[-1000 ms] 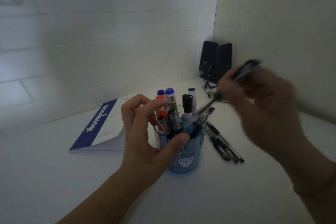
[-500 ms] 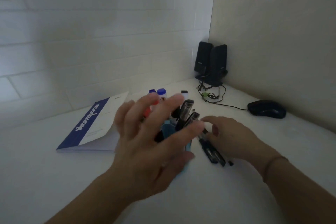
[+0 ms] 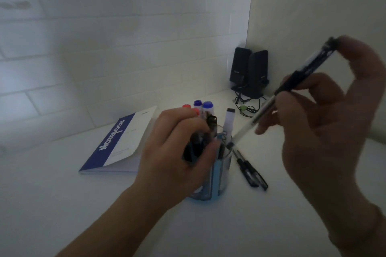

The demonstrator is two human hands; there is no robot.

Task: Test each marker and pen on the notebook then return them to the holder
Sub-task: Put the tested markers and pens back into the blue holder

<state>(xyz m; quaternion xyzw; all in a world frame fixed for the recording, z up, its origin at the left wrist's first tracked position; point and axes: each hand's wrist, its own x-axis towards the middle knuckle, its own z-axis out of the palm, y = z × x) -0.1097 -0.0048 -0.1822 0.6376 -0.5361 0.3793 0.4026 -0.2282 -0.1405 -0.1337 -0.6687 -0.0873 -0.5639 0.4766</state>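
Pen (image 3: 269,106) pinched in right hand (image 3: 325,131), tip above holder (image 3: 217,173); left hand (image 3: 177,148) grips holder's markers. We advise steadying it and lowering the tip into a gap.

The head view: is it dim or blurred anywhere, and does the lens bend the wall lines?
Head view: dim, bluish light throughout; the right hand and its pen are motion-blurred; the left hand on the holder is sharper; wall lines curve toward the left edge, wide-angle distortion.
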